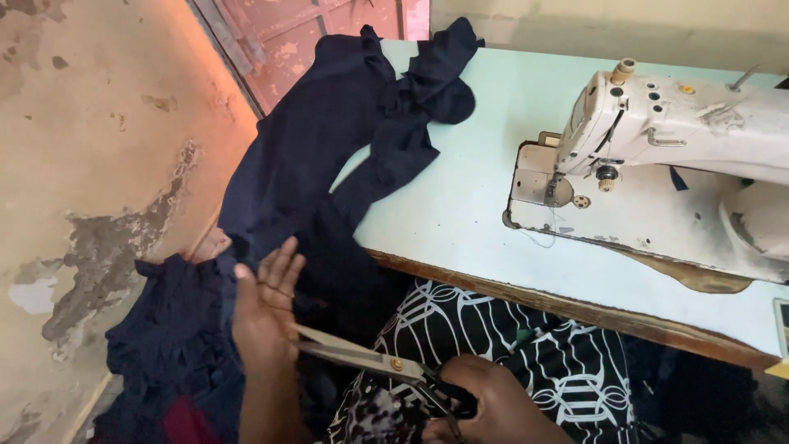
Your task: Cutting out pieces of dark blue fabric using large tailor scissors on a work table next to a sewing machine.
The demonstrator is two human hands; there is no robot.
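While the left hand (pixel 265 308) pinches the dark blue fabric (pixel 304 181) at lower left of the frame, the right hand (pixel 485 403) has its grip closed around the scissors (pixel 362 355), whose blades are open beside the left hand's fingers (pixel 283 267).

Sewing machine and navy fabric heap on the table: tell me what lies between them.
Head view: only bare pale-blue table lies between the sewing machine and the navy fabric; nothing rests on that stretch.
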